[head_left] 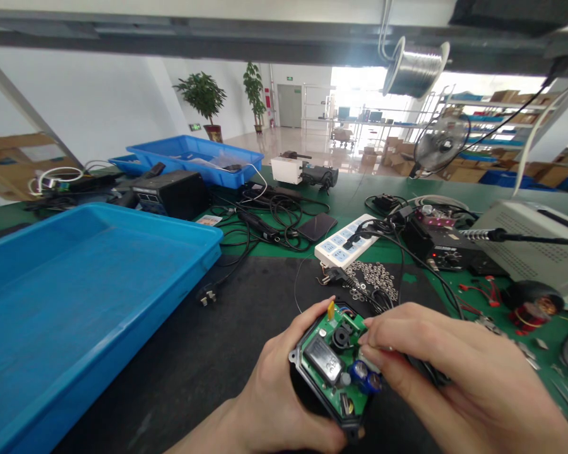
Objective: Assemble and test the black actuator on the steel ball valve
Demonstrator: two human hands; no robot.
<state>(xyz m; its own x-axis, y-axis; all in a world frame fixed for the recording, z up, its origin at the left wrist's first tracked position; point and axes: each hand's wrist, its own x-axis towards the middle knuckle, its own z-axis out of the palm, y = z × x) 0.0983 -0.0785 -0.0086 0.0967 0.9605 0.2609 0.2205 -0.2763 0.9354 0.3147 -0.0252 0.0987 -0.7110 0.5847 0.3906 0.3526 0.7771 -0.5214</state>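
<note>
Toward five o'clock, the left hand (274, 366) grasps the black housing (295, 357), and the right hand (435, 347) has its fingertips pinched at the right side of the board (334, 392) — on what, I cannot tell. The board already sits in the housing, parts mounted — but its face stands uncovered, so the work looks unfinished. At eight o'clock the tray (94, 271) shows its blue floor; at ten, the bin (231, 179) holds a clear bag (224, 159).

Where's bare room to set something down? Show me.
Bare: the black mat between the near blue tray and the left hand; that tray's floor. Crowded: beyond the right hand, with small metal rings, a plug, a power strip.
</note>
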